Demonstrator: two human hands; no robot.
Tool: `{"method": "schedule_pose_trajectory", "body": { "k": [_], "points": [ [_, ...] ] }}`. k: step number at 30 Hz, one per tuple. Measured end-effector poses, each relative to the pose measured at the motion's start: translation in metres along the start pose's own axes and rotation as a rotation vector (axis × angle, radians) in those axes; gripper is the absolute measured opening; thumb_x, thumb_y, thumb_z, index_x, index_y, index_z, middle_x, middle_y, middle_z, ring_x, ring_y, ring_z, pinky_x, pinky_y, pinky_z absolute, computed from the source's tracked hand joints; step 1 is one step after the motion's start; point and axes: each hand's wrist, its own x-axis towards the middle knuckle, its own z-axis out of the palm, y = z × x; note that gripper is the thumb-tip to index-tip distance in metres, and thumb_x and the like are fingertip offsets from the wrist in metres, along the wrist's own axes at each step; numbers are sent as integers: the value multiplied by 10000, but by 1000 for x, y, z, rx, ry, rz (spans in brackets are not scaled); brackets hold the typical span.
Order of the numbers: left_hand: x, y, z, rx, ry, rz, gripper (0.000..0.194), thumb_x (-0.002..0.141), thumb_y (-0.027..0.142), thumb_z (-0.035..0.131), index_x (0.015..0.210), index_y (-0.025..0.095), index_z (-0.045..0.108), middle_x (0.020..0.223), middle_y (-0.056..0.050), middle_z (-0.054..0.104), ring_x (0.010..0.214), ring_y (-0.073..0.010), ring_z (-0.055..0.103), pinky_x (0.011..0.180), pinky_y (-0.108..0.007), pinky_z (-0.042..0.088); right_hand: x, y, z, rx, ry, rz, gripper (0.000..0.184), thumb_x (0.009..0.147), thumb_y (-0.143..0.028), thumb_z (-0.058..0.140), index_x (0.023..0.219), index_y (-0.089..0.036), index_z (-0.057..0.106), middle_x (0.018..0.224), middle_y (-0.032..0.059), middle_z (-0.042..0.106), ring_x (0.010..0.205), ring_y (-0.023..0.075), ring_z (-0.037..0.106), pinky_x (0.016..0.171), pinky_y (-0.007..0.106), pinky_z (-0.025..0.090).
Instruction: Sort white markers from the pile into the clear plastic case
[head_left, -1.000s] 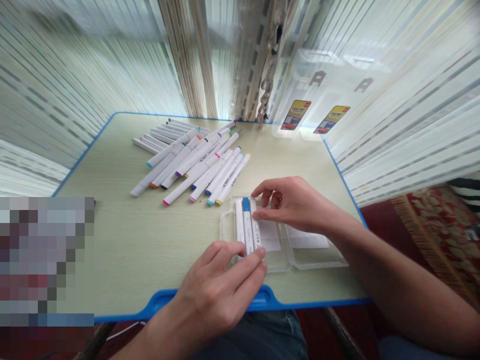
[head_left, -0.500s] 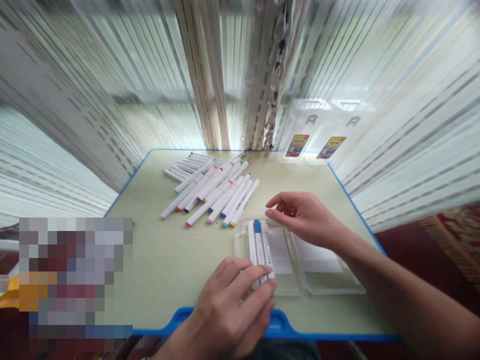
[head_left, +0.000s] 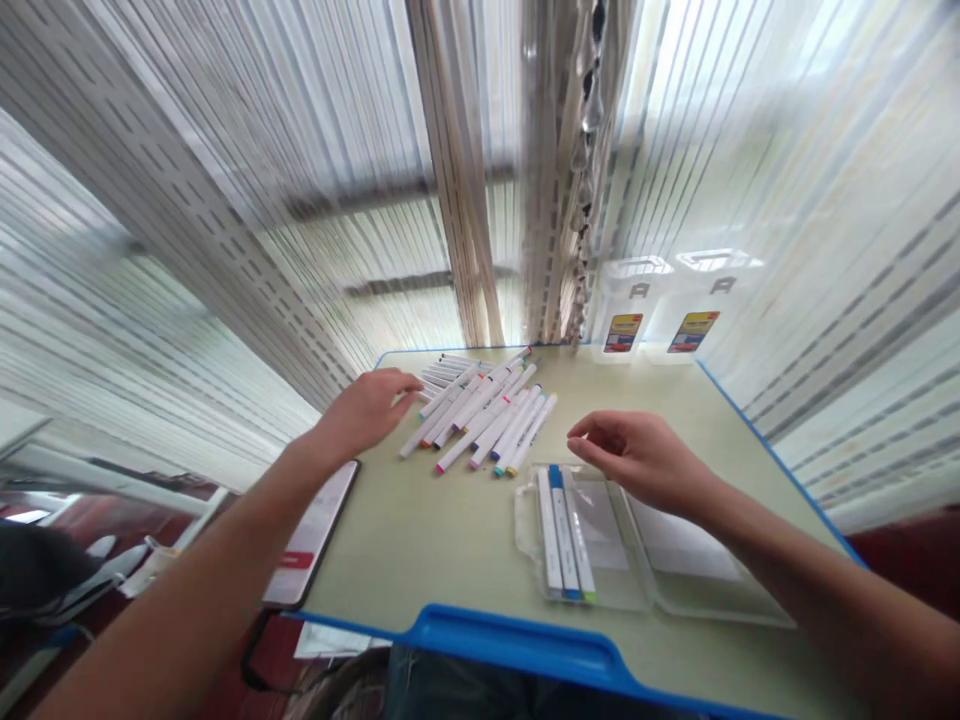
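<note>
My left hand [head_left: 367, 410] reaches in at the left end of a pile of white markers [head_left: 480, 415] with coloured caps. Its fingers are extended with the thumb apart, and nothing shows between them. Above the top of an open clear plastic case [head_left: 637, 595] hovers my right hand [head_left: 637, 450], its fingers loosely curved, thumb apart, holding nothing. Three markers [head_left: 564, 540] lie side by side in the left half of the case, one with a blue cap and one with a green end. White paper [head_left: 607, 530] shows in the case beside them.
Two upright clear cases [head_left: 622, 330] with yellow labels stand at the back right. A tablet-like device [head_left: 322, 540] lies at the table's left edge. The light green table [head_left: 435, 545] has a blue rim with a raised front part. String curtains [head_left: 480, 250] hang behind.
My left hand has let go of the markers in the case and moved left and away to the pile. My right hand stays over the case. The view has shifted.
</note>
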Motion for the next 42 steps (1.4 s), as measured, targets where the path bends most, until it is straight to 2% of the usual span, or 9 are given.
{"method": "schedule_pose_trajectory", "body": {
  "k": [5,15,23,28,30,33,35,38,42],
  "points": [
    [32,-49,16,60,-109,36,220,875,240,590,983,145,757,993,-107,755,944,-240,687,903,-352,508,2,3,2,-24,5,-35,247,905,-333,600,845,-143,747,612,18,644,548,131,542,521,247,375],
    [32,-64,36,102,-165,157,175,916,294,610,853,167,712,849,-75,718,876,-217,649,825,-304,482,4,6,1,-52,-32,-25,250,892,-342,601,843,-151,755,599,19,644,534,134,540,509,249,372],
    [5,-75,-20,36,96,100,390,1014,429,467,803,128,596,627,66,530,555,-71,501,628,-192,415,5,9,1,-10,-23,-2,266,881,-382,611,837,-161,754,599,28,655,526,146,565,488,255,390],
    [12,-20,-32,-159,215,1,279,1036,363,421,980,134,570,635,77,480,510,-49,475,518,-159,346,4,10,0,41,-16,29,338,900,-468,603,870,-162,744,636,36,669,548,165,613,521,274,444],
    [19,26,-11,-325,235,-22,295,1064,354,304,1041,163,528,607,83,430,438,-56,404,447,-168,333,3,10,1,93,4,53,400,907,-535,595,859,-161,730,659,43,675,550,164,622,529,274,463],
    [28,98,34,-1190,52,-124,223,1037,344,398,976,181,538,590,74,414,414,-70,358,411,-203,298,2,10,3,281,76,108,500,923,-617,541,926,-148,715,758,75,699,534,151,615,486,261,471],
    [32,132,61,-1405,35,-156,229,1008,318,464,888,163,584,630,33,501,481,-83,443,466,-219,355,2,10,5,445,120,126,539,936,-633,504,1029,-141,704,827,90,696,545,149,619,454,252,475],
    [32,151,89,-1456,103,-175,225,955,328,576,856,148,667,644,19,513,575,-95,476,537,-217,372,1,10,8,517,146,102,538,944,-614,502,1121,-141,689,900,92,687,585,152,634,455,248,491],
    [24,146,104,-1566,125,-195,261,905,402,650,876,144,685,652,23,507,567,-88,444,535,-212,365,0,6,9,333,74,29,488,965,-534,524,1219,-138,655,890,84,708,632,158,649,515,253,509]
  ]
}}
